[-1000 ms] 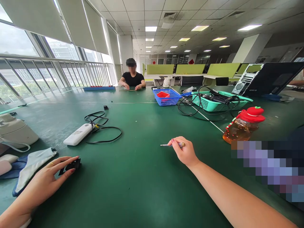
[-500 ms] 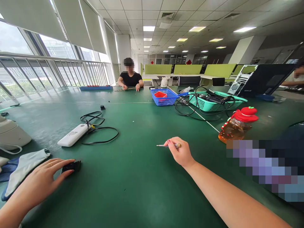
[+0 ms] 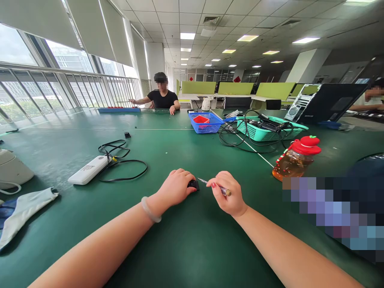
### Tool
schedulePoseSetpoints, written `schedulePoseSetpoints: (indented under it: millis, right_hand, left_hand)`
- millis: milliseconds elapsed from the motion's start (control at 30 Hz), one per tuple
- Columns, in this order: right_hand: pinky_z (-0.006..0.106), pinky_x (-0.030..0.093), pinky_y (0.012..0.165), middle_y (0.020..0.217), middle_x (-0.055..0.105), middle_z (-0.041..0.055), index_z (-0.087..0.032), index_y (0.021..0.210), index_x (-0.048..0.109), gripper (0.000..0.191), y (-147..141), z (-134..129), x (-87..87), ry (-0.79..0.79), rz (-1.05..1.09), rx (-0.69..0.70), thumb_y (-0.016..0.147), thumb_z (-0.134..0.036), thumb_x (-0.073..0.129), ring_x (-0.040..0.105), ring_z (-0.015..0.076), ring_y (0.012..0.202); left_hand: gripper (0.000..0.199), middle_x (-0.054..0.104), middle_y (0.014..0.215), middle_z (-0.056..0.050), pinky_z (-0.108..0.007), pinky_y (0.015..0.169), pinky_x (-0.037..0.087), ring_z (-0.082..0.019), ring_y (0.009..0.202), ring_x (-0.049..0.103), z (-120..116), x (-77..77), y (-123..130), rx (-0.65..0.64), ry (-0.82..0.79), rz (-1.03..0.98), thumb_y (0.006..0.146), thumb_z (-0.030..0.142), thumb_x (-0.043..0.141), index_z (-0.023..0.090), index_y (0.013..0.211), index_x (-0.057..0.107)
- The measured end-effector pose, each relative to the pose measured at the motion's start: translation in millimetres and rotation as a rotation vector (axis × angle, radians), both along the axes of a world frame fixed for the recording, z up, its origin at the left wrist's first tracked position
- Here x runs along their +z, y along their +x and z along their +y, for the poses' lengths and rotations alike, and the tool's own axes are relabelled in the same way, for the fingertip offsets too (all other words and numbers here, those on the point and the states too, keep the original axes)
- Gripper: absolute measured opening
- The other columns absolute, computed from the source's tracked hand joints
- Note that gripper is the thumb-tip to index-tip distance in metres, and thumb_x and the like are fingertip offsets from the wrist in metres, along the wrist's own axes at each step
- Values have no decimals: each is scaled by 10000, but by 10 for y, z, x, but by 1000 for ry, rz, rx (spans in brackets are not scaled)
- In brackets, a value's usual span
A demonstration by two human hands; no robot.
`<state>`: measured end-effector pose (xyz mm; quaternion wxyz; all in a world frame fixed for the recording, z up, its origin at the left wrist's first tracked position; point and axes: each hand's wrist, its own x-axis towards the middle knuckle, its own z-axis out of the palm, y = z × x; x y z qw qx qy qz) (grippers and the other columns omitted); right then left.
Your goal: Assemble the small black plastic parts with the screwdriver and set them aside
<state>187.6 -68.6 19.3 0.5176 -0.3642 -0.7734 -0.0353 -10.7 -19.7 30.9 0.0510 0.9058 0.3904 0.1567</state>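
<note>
Near the middle of the green table (image 3: 168, 248), my left hand (image 3: 177, 187) is closed on a small black object (image 3: 193, 184), partly covered by the fingers. Just right of it, my right hand (image 3: 229, 194) grips a thin screwdriver (image 3: 222, 189). The metal tip points left and lies close to the black object; whether they touch is unclear. A pale bracelet (image 3: 149, 209) circles my left wrist.
A white power strip (image 3: 89, 170) with a black cable lies left. Farther back are a blue basket (image 3: 207, 127), a green basket (image 3: 261, 135) with cables and a seated person (image 3: 163, 98). A red-lidded bottle (image 3: 294, 163) stands right; cloth (image 3: 25, 212) lies far left.
My left hand has moved right from the far left, bringing the black object beside the screwdriver. The screwdriver's tip has tilted up. The person across has stretched an arm toward the blue tray.
</note>
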Motion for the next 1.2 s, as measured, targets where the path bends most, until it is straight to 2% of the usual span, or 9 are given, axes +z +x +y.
schedulePoseSetpoints:
  millis: [133, 300, 400, 600, 900, 1200]
  right_hand:
    - [368, 446, 731, 602, 619, -12, -246, 726, 590, 213, -10, -19, 18, 33, -55, 44, 872, -202, 442, 510, 153, 539]
    - [361, 434, 749, 601, 600, -27, -242, 716, 568, 180, -72, -36, 15, 42, -133, 139, 873, -202, 490, 485, 136, 539]
    - [357, 430, 771, 603, 590, -37, -243, 710, 570, 192, -107, -39, 9, -1, -176, 152, 878, -194, 490, 483, 128, 541]
    - [360, 438, 785, 619, 601, -31, -236, 714, 583, 206, -128, -46, 7, -28, -212, 122, 879, -162, 484, 488, 123, 553]
    - [370, 429, 819, 645, 604, -21, -226, 739, 592, 190, -148, -49, -5, -34, -262, 52, 894, -169, 499, 507, 129, 590]
    - [367, 406, 893, 634, 587, -27, -221, 756, 599, 192, -167, -79, -3, 58, -345, -4, 912, -178, 496, 508, 118, 601]
  left_hand:
    - [254, 729, 1051, -75, -452, 961, 461, -282, 1049, 608, 188, -181, 127, 51, -38, -46, 870, 368, 616, 227, 1073, 675]
    - [423, 707, 1155, -77, -431, 991, 474, -269, 1105, 597, 238, -293, 42, 82, -149, -166, 839, 360, 656, 239, 1243, 615]
    - [453, 704, 1152, -78, -422, 995, 483, -269, 1132, 588, 264, -334, 11, 97, -195, -207, 814, 361, 680, 248, 1248, 622]
    - [379, 725, 1134, -54, -437, 1002, 479, -267, 1109, 593, 277, -329, 12, 52, -196, -236, 804, 329, 678, 247, 1175, 668]
    - [386, 728, 1135, -51, -445, 1008, 472, -273, 1110, 591, 254, -327, 7, 44, -155, -222, 799, 294, 672, 238, 1181, 659]
    - [367, 731, 1114, -59, -436, 990, 482, -274, 1093, 595, 249, -325, -1, 65, -148, -229, 807, 301, 662, 226, 1166, 666]
